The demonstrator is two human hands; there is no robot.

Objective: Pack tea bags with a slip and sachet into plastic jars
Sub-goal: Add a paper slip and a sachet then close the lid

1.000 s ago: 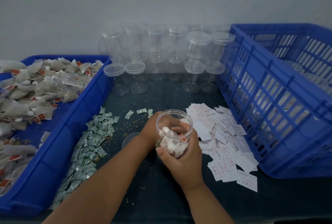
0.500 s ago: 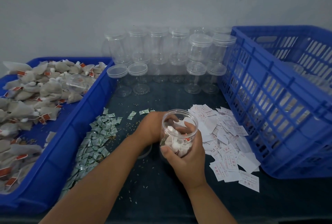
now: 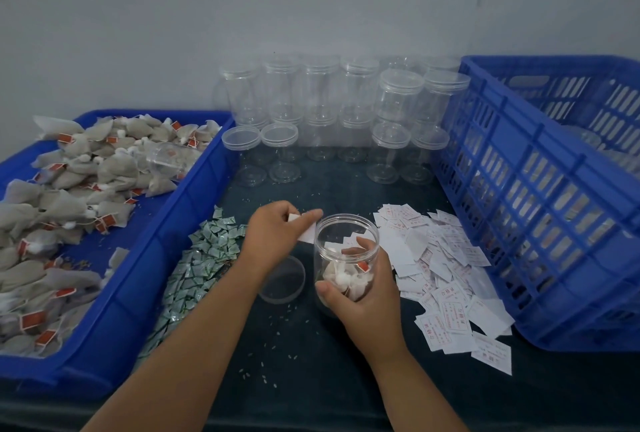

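My right hand grips an open clear plastic jar standing on the dark table, fingers wrapped round its side. Several tea bags with red tags lie inside it. My left hand is just left of the jar's rim and pinches a white paper slip at the jar's mouth. The jar's clear lid lies flat on the table under my left wrist. A pile of green sachets lies to the left, and a heap of white slips to the right.
A blue tray on the left holds many loose tea bags. Several lidded clear jars stand stacked at the back against the wall. A blue slatted crate fills the right side. Crumbs dot the dark table.
My left hand has come out from behind the jar and now holds a white slip at its rim. The lid on the table shows in full. The jar stays in my right hand.
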